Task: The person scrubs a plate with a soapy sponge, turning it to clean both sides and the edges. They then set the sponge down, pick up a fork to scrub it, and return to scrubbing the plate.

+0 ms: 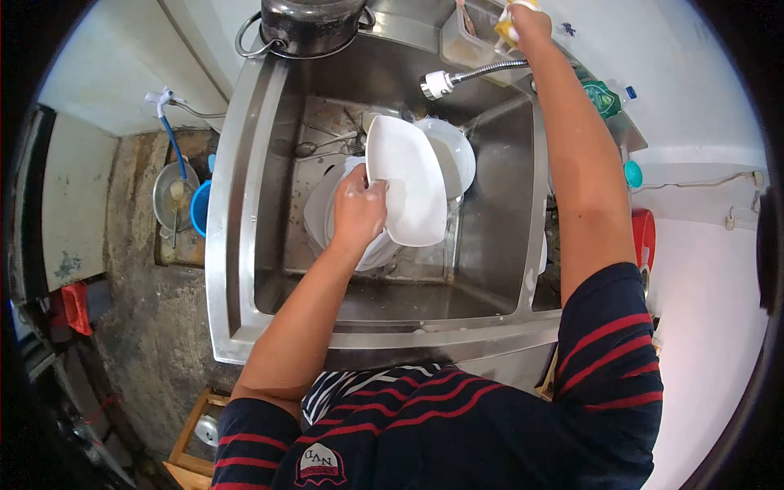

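Your left hand (357,208) grips the plate (408,180) by its near edge, tilted over the sink (245,245). Your right hand (523,20) is closed on a yellow sponge (506,31) far behind the faucet (437,83).

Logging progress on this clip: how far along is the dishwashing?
Early to midway, it seems. Done: nothing visibly set aside clean. In hand: the left hand holds a white plate tilted over the steel sink; the right hand grips a yellow sponge up near the faucet hose. Left: stacked white dishes, a bowl and cutlery remain in the basin.
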{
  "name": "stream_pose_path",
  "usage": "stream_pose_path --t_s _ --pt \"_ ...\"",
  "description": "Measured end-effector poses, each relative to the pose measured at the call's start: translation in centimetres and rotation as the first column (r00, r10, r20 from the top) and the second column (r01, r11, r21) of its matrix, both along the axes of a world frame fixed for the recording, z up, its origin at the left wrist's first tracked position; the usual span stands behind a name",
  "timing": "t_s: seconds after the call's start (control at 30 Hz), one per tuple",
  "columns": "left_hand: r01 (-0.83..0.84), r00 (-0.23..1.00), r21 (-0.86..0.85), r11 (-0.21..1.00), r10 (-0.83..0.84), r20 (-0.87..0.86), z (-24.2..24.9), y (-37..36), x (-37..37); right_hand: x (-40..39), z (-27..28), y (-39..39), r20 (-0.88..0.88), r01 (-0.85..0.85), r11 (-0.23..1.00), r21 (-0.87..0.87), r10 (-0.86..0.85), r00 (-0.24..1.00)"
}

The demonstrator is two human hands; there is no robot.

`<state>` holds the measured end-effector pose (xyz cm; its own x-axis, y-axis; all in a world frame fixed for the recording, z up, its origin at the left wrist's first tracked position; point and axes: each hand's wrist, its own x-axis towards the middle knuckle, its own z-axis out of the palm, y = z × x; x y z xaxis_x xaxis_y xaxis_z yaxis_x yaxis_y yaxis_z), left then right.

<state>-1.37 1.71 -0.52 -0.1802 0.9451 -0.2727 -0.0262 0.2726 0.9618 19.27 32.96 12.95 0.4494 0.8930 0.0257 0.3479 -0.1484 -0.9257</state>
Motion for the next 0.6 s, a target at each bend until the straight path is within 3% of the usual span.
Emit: stream_pose_path --t_s 0.07,0.13,0.2,0.27,0.33,0.37,0.4,0.47,0.5,0.53,0.57,0.6 --pt "0.005 1.000 -0.014 1.000 -0.005 0.015 0.3 0.0 0.1 0.7 0.0 0.2 -0.038 0.009 1.000 0.022 -0.008 0.999" --pt "-0.029 0.998 -0.043 0.999 0.031 0.047 1.2 -0.2 0.1 2.9 -0.7 2.2 -0.110 -0.198 0.975 0.104 0.209 0.972" --pt "-0.048 0.999 -0.010 0.999 0.048 0.000 0.9 -0.3 0.2 -0.4 2.3 -5.4 -0.142 -0.271 0.934 0.234 0.309 0.941" --pt "-0.060 0.997 0.031 0.998 0.061 -0.037 0.5 -0.3 0.5 -0.1 0.9 -10.2 -0.101 -0.376 0.864 0.335 0.430 0.897" --pt "-0.020 0.988 -0.066 0.998 0.030 0.154 0.1 -0.2 0.8 0.6 -1.8 -16.4 0.126 -0.489 0.844 0.218 0.473 0.872" --pt "-0.010 0.988 -0.065 0.998 0.020 0.150 -0.2 -0.3 1.0 -0.6 -2.0 -19.9 0.499 -0.476 0.874 0.098 0.371 0.783" --pt "0.005 0.995 0.004 1.000 -0.006 0.104 -0.5 -0.5 1.3 -0.6 -5.1 -21.7 0.412 -0.576 0.781 0.240 0.456 0.789" --pt "0.055 0.997 0.062 0.997 -0.058 0.052 -1.3 -1.1 2.1 -1.8 -8.4 -24.5 0.529 -0.508 0.861 0.017 0.423 0.735" --pt "0.116 0.987 0.045 0.992 -0.120 0.105 -1.7 -1.3 2.6 -1.5 -11.7 -24.8 0.580 -0.605 0.776 0.179 0.413 0.702" --pt "0.174 0.972 0.033 0.984 -0.177 0.156 -2.0 -1.5 2.7 -1.8 -13.4 -26.2 0.597 -0.639 0.769 0.005 0.510 0.619" --pt "0.191 0.970 0.031 0.981 -0.194 0.149 -1.5 -1.6 2.6 -2.6 -14.0 -27.7 0.654 -0.699 0.714 0.037 0.511 0.557" --pt "0.091 0.983 -0.001 0.996 -0.089 0.163 -0.6 -1.8 2.1 -3.3 -13.3 -29.4 0.598 -0.698 0.715 0.022 0.550 0.583"
